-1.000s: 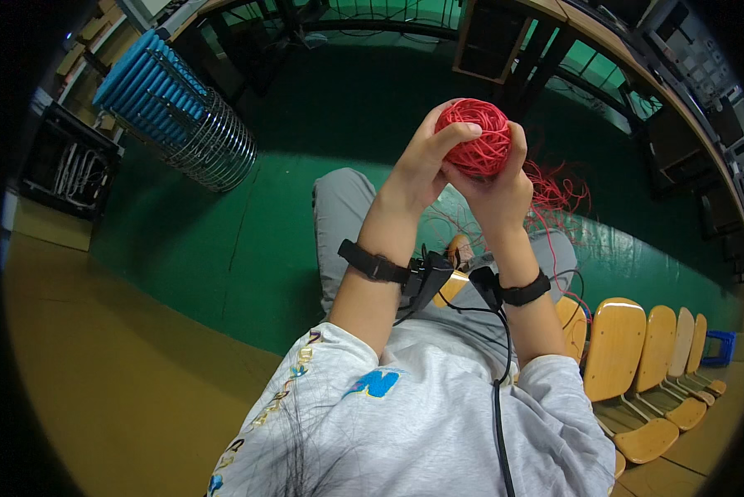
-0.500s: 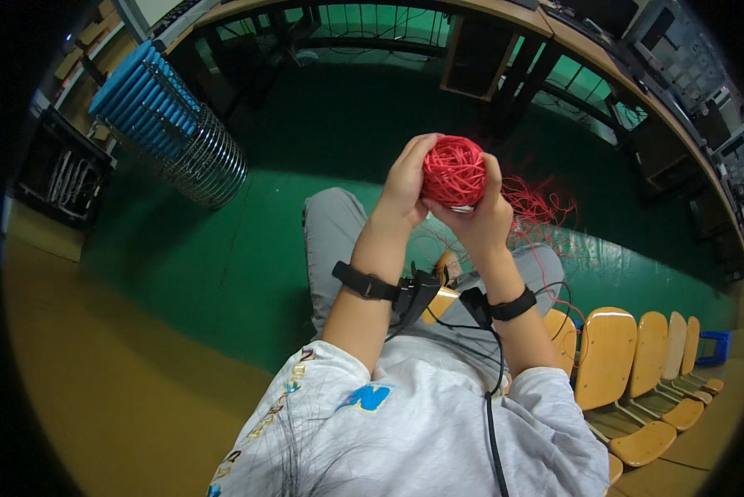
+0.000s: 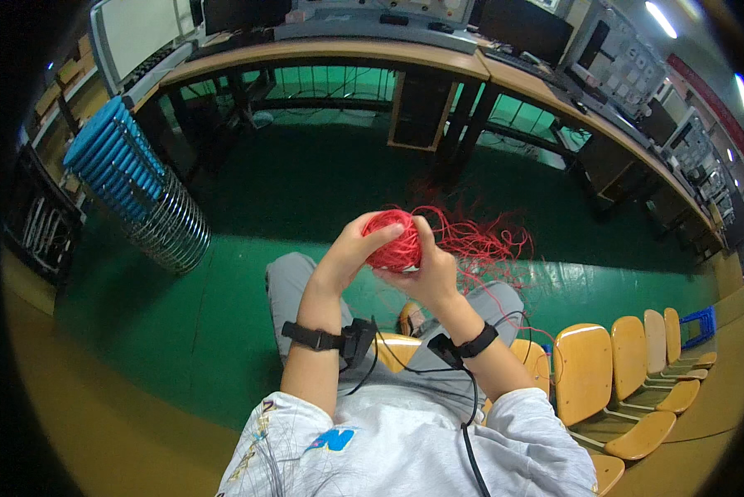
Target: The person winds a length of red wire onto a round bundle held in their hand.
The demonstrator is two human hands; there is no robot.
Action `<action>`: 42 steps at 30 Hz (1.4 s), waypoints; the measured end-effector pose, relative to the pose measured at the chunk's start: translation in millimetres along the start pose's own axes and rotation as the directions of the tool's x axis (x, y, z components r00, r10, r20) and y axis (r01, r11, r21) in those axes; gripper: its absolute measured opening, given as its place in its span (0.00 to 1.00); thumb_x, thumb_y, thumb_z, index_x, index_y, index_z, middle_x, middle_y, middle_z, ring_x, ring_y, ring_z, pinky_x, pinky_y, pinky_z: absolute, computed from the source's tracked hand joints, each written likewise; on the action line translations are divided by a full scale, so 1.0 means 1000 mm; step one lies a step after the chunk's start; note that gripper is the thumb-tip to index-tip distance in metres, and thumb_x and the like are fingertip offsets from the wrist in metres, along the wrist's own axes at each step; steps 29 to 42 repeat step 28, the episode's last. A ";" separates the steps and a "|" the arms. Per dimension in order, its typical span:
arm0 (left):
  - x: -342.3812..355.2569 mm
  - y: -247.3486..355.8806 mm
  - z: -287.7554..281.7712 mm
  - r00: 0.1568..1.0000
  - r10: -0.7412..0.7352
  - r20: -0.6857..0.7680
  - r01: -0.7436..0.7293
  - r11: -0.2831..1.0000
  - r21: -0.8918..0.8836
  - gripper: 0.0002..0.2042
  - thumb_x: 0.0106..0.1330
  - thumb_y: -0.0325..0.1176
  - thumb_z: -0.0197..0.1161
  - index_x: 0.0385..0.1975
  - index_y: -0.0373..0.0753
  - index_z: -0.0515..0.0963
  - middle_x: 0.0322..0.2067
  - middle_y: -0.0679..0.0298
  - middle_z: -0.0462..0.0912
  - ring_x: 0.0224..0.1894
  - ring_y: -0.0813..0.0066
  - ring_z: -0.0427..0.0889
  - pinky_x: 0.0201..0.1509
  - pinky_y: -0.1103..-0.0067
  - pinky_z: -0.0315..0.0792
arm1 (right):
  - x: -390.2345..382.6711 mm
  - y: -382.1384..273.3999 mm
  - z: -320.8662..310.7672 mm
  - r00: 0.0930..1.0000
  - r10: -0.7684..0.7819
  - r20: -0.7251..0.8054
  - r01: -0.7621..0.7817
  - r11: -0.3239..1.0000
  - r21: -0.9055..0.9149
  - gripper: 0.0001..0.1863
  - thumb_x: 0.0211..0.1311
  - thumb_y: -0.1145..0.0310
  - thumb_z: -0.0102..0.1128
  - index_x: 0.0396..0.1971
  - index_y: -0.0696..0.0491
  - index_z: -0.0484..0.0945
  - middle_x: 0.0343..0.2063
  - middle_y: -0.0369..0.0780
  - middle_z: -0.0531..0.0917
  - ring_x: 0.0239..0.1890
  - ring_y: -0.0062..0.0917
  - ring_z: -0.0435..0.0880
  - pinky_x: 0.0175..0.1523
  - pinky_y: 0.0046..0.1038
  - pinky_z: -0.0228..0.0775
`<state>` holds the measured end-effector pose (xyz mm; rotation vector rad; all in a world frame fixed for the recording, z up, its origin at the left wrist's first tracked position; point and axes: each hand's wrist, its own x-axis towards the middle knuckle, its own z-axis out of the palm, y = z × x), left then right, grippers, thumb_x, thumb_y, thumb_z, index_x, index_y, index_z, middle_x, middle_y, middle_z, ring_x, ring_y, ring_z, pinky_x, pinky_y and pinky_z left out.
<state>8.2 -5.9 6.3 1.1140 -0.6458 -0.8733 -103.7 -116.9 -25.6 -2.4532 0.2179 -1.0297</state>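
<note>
A round ball of red cord [image 3: 397, 248] is clasped between my two hands above my lap. My left hand [image 3: 357, 248] curves around its left side, with the thumb lying across the top. Around the right and lower side closes my right hand [image 3: 428, 269], a finger raised along the ball's edge. Something small and white shows at the ball's underside, too little to name. Beyond my right hand spreads a loose tangle of red cord [image 3: 496, 240] over the green floor, and one strand runs right toward the chairs.
A row of wooden chairs [image 3: 583, 373] stands to my right. Blue-topped stools [image 3: 132, 178] are stacked at the far left. Ahead, a long desk [image 3: 330, 51] carries monitors and keyboards. Black straps with cables [image 3: 314, 335] circle both my forearms.
The view has tilted up, bringing more of the desks into sight, and the ball sits lower in it. My left thumb has moved across the ball's top. Both hands still hold it.
</note>
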 end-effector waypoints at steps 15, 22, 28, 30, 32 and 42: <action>-0.006 -0.004 -0.005 0.993 -0.092 0.072 0.105 0.973 -0.206 0.24 0.59 0.42 0.59 0.51 0.34 0.67 0.44 0.60 0.76 0.45 0.74 0.76 0.50 0.77 0.71 | 0.004 -0.006 -0.008 0.998 0.037 0.046 -0.035 0.998 -0.052 0.52 0.33 0.45 0.72 0.59 0.53 0.58 0.28 0.44 0.82 0.25 0.34 0.83 0.26 0.30 0.74; -0.005 -0.005 -0.003 0.996 -0.040 0.079 0.057 0.971 -0.232 0.27 0.57 0.42 0.62 0.52 0.33 0.65 0.46 0.59 0.74 0.47 0.73 0.75 0.52 0.76 0.70 | 0.002 -0.007 -0.007 0.995 0.068 0.072 -0.065 0.996 -0.056 0.52 0.35 0.48 0.72 0.60 0.54 0.55 0.31 0.48 0.81 0.29 0.41 0.83 0.30 0.35 0.75; -0.002 -0.023 0.004 0.991 0.075 -0.111 -0.102 0.959 -0.263 0.35 0.57 0.45 0.61 0.61 0.40 0.53 0.51 0.57 0.69 0.52 0.70 0.71 0.56 0.75 0.66 | 0.007 -0.015 -0.006 0.995 0.103 0.018 -0.103 0.994 0.023 0.46 0.36 0.50 0.72 0.56 0.51 0.59 0.34 0.44 0.82 0.30 0.38 0.84 0.30 0.32 0.78; -0.002 -0.023 0.004 0.991 0.075 -0.111 -0.102 0.959 -0.263 0.35 0.57 0.45 0.61 0.61 0.40 0.53 0.51 0.57 0.69 0.52 0.70 0.71 0.56 0.75 0.66 | 0.007 -0.015 -0.006 0.995 0.103 0.018 -0.103 0.994 0.023 0.46 0.36 0.50 0.72 0.56 0.51 0.59 0.34 0.44 0.82 0.30 0.38 0.84 0.30 0.32 0.78; -0.002 -0.023 0.004 0.991 0.075 -0.111 -0.102 0.959 -0.263 0.35 0.57 0.45 0.61 0.61 0.40 0.53 0.51 0.57 0.69 0.52 0.70 0.71 0.56 0.75 0.66 | 0.007 -0.015 -0.006 0.995 0.103 0.018 -0.103 0.994 0.023 0.46 0.36 0.50 0.72 0.56 0.51 0.59 0.34 0.44 0.82 0.30 0.38 0.84 0.30 0.32 0.78; -0.002 -0.023 0.004 0.991 0.075 -0.111 -0.102 0.959 -0.263 0.35 0.57 0.45 0.61 0.61 0.40 0.53 0.51 0.57 0.69 0.52 0.70 0.71 0.56 0.75 0.66 | 0.007 -0.015 -0.006 0.995 0.103 0.018 -0.103 0.994 0.023 0.46 0.36 0.50 0.72 0.56 0.51 0.59 0.34 0.44 0.82 0.30 0.38 0.84 0.30 0.32 0.78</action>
